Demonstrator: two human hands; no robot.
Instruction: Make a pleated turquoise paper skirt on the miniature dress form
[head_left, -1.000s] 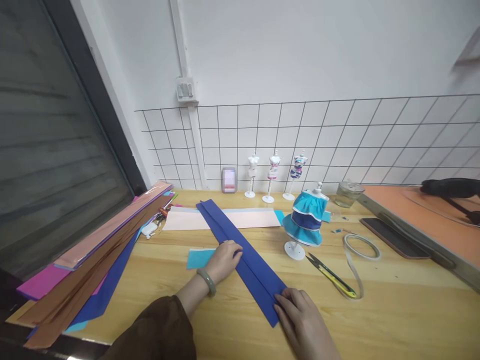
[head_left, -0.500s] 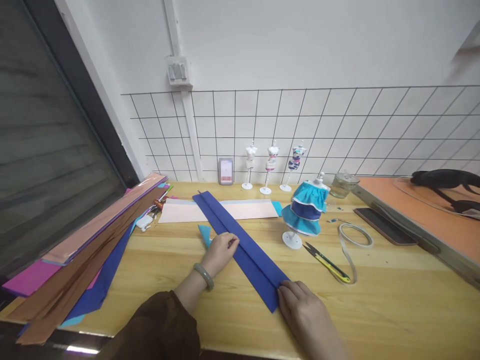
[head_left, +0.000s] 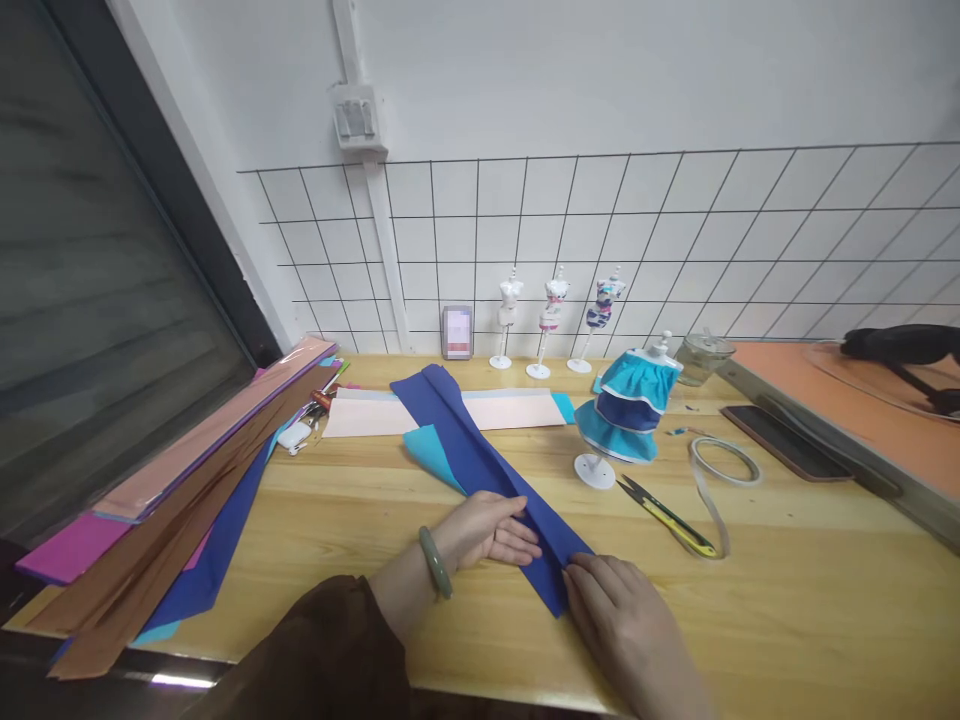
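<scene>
A long dark-blue strip (head_left: 480, 450) of paper or cloth lies slantwise on the wooden table, with a lengthwise fold along its middle. My left hand (head_left: 487, 530), a bangle on its wrist, rests over the strip's lower half. Its palm is turned up, the fingers stretched out and the thumb along the fold. At the near end, my right hand (head_left: 619, 615) pinches the strip's edge. The strip's far end is raised and partly curled. Beside it, a turquoise piece (head_left: 433, 452) sticks out on the left. A pale pink strip (head_left: 517, 408) lies beneath the far part.
Colored sheets (head_left: 187, 470) are piled at left. To the right are a mini dress form (head_left: 630, 410) in a ruffled blue dress, thread snips (head_left: 667, 515), a ribbon roll (head_left: 726, 460) and a dark phone (head_left: 784, 442). Three small dress forms (head_left: 555, 310) stand by the wall grid.
My left hand has slid toward my right hand along the strip and turned palm up, its fingers uncurling. The strip's fold has loosened and its far end lifted. My right hand still pinches the near end.
</scene>
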